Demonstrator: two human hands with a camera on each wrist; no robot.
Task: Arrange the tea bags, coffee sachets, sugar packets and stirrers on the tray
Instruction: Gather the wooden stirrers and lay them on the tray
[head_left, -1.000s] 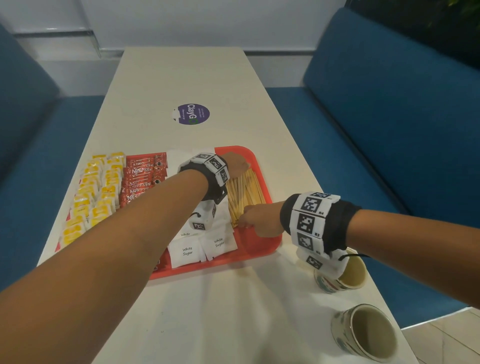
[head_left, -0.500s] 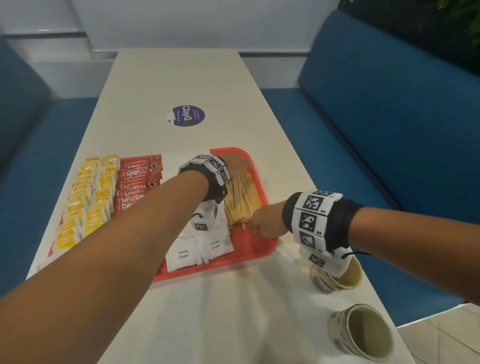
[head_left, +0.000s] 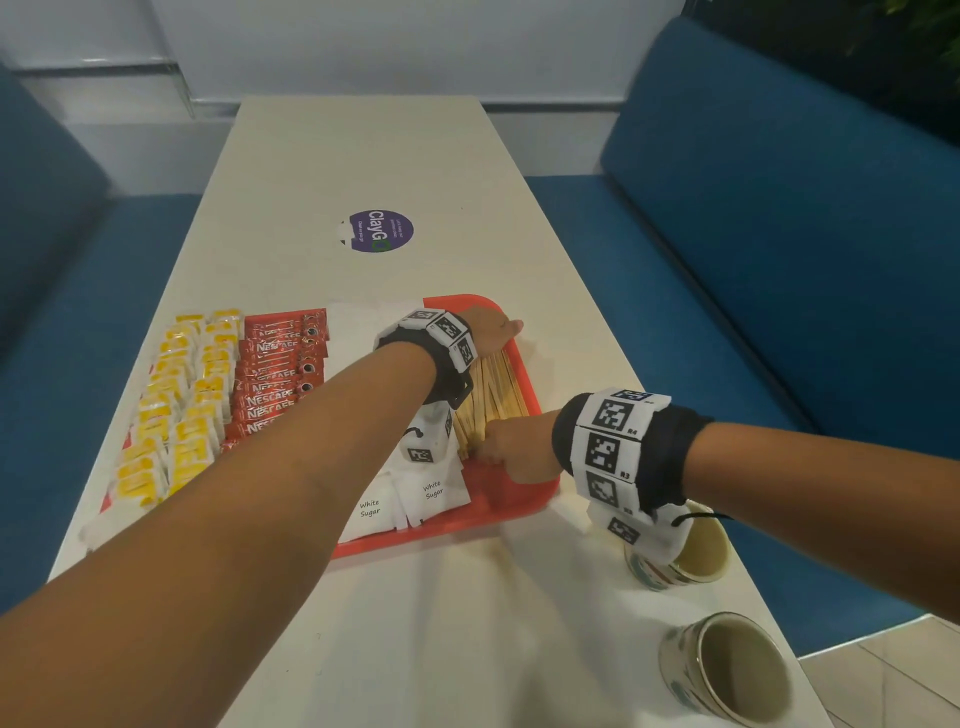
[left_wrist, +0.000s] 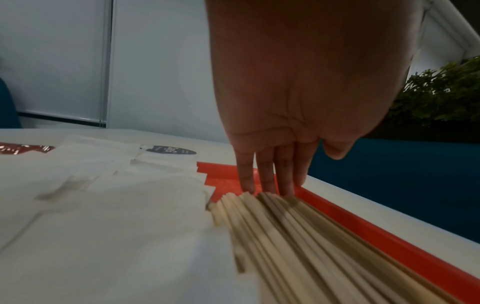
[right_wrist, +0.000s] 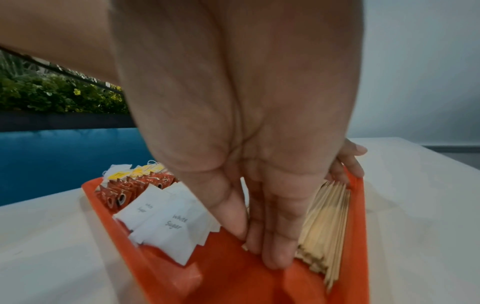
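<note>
A red tray (head_left: 524, 512) holds yellow tea bags (head_left: 171, 415), red coffee sachets (head_left: 278, 374), white sugar packets (head_left: 431, 491) and a pile of wooden stirrers (head_left: 496, 395) along its right side. My left hand (head_left: 493, 330) is at the far end of the pile, and its straight fingers (left_wrist: 267, 183) touch the stirrers' (left_wrist: 298, 236) far tips beside the tray rim (left_wrist: 389, 236). At the near end my right hand (head_left: 511, 449) stands with its fingers (right_wrist: 279, 246) pointing down against the stirrers' (right_wrist: 327, 216) near tips. Neither hand grips anything.
Two ceramic cups (head_left: 698, 553) (head_left: 737, 670) stand on the white table right of the tray, near the table edge; my right wrist partly hides the nearer-to-tray one. A purple sticker (head_left: 381, 231) lies farther up the table. Blue benches (head_left: 779, 260) flank both sides.
Both hands have stayed at the two ends of the stirrer pile with only small shifts. The view has tilted slightly.
</note>
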